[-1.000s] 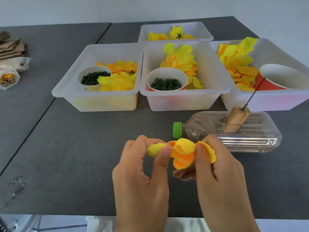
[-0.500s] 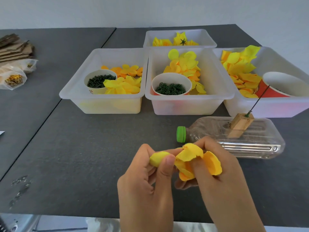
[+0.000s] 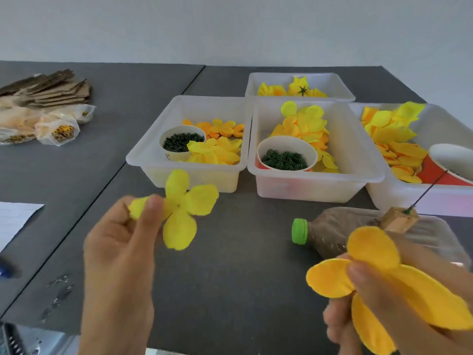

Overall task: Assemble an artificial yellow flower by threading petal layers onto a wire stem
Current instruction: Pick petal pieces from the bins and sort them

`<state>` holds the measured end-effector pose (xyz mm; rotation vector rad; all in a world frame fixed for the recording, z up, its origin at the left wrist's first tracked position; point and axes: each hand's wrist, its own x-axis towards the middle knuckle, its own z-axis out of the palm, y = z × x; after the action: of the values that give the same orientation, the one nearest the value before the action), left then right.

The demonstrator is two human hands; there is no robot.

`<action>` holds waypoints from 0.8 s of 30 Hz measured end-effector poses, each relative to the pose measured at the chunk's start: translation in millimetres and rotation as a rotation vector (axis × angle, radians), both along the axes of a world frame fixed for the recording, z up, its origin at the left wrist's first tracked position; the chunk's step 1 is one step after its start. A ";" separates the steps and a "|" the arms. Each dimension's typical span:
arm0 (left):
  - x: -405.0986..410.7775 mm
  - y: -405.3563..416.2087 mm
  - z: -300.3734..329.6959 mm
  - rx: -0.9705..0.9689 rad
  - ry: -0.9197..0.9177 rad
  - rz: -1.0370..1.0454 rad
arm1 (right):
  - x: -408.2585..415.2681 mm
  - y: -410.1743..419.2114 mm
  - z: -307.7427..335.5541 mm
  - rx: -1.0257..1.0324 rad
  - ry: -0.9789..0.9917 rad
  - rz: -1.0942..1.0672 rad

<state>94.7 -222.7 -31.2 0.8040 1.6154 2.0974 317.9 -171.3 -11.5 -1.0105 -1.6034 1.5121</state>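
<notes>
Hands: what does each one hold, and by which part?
The left hand pinches a pale yellow petal layer by one petal at its left edge. The right hand pinches an orange-yellow petal layer near its centre, thumb on top.

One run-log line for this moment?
left hand: pinches pale petal layer | right hand: pinches orange petal layer | wire stem: bare
</notes>
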 end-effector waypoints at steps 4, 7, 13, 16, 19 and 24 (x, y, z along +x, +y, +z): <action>-38.8 82.1 20.2 -0.317 0.423 0.038 | -10.9 13.3 0.7 -0.110 0.070 0.155; -60.8 152.6 13.0 -0.677 0.693 0.028 | -26.4 28.2 -10.1 -0.159 0.040 0.193; -74.9 186.6 -10.0 -0.912 0.980 0.116 | -49.9 77.8 24.6 0.025 0.042 0.145; -77.6 171.3 -2.9 -0.602 0.895 0.154 | -84.1 136.4 52.2 0.090 0.080 0.001; -76.7 148.5 5.8 -0.420 0.839 0.114 | -141.4 199.3 63.7 0.013 0.036 -0.065; -76.4 118.1 15.6 -0.348 0.738 0.002 | -198.6 234.0 50.4 -0.122 -0.282 0.053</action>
<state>18.3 -104.6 -15.6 1.5489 2.2432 1.5098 119.4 62.7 38.9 -1.3066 -1.7575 1.5734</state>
